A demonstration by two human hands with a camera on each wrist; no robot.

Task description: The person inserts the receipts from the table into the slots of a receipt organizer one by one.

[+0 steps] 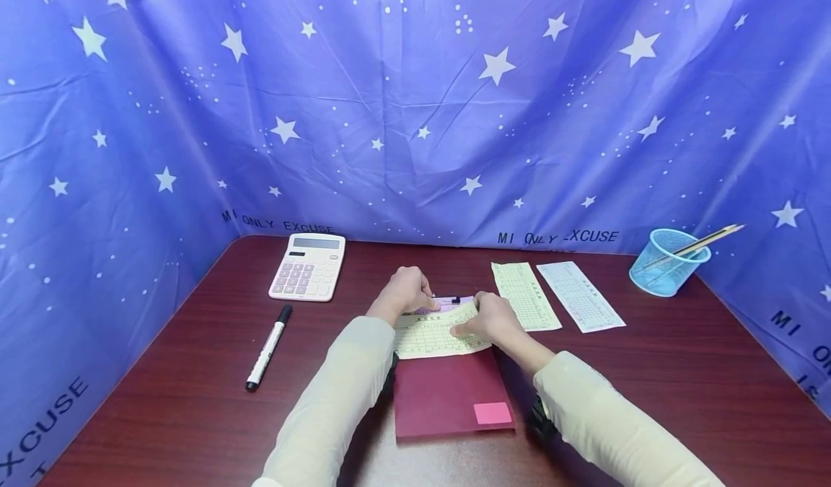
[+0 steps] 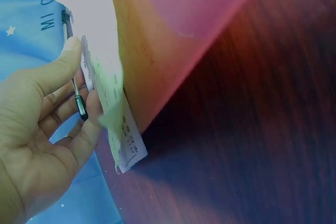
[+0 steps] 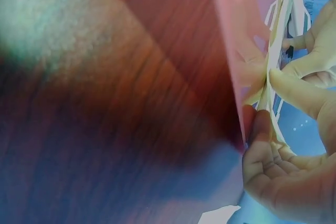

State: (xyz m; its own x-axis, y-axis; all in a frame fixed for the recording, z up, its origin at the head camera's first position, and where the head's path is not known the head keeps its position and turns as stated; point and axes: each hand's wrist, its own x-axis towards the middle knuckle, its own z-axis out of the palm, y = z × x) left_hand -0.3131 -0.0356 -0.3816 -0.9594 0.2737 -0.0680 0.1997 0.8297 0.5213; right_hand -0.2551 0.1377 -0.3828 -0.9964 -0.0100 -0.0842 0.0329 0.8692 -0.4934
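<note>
A dark red folder (image 1: 444,389) lies on the desk with a pink label (image 1: 493,413) near its lower right corner. Over its upper part is a pale yellow printed form (image 1: 422,339), raised and slightly curved. Behind it shows a purple-printed sheet (image 1: 448,303) beside a thin metal fastener with black ends (image 2: 80,107). My left hand (image 1: 407,290) pinches the paper edges at the upper left, its thumb close to the fastener. My right hand (image 1: 495,321) holds the yellow form's right side between thumb (image 3: 296,90) and fingers. The grip's inner side is partly hidden.
A white calculator (image 1: 308,267) and a black-capped marker (image 1: 268,350) lie at the left. Another yellow form (image 1: 526,296) and a bluish form (image 1: 580,296) lie to the right. A blue mesh pen holder (image 1: 665,263) with pencils stands at the far right, before a starry curtain (image 1: 415,112).
</note>
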